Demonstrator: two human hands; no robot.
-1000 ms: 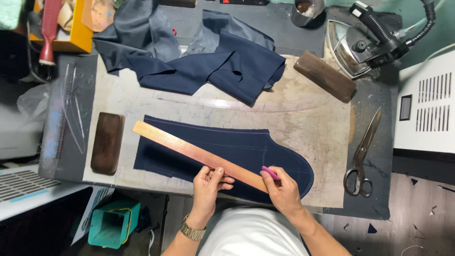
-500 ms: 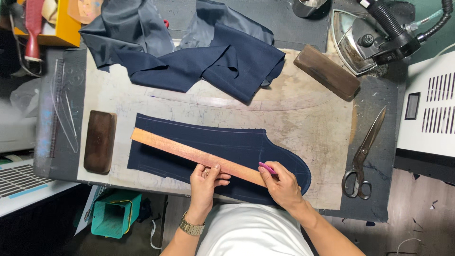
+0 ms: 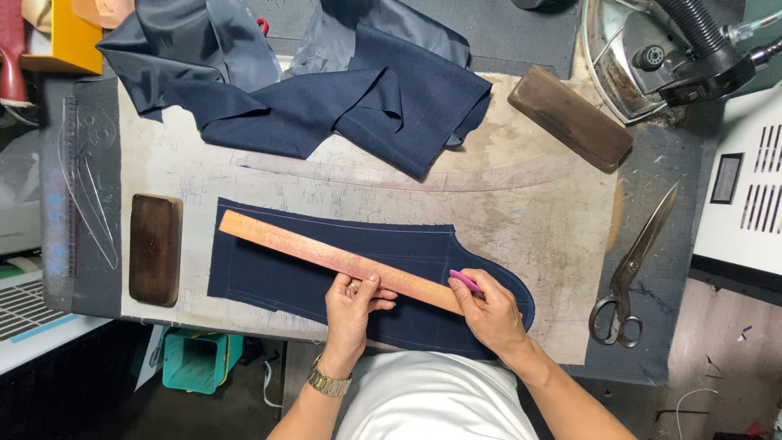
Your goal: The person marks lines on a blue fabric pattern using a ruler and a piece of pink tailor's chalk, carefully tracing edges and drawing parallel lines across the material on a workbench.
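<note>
— Hands first: what are they on?

— Left hand (image 3: 352, 303) presses fingertips flat on the near edge of the wooden ruler (image 3: 338, 260), pinning it across the navy cut fabric piece (image 3: 407, 253). Right hand (image 3: 489, 311) is pinched shut on a pink tailor's chalk (image 3: 464, 281), its tip at the ruler's right end.

— Anything different from a second ago?

— Grip and pose match; the ruler still lies slanted on the cloth, though the whole table sits lower and further left in view — the head has shifted.

— And around the hands?

— Scissors (image 3: 631, 269) lie well right of the right hand; a dark wooden block (image 3: 155, 248) sits far left of the left one — loose navy cloth (image 3: 326, 90) is heaped beyond the ruler.
</note>
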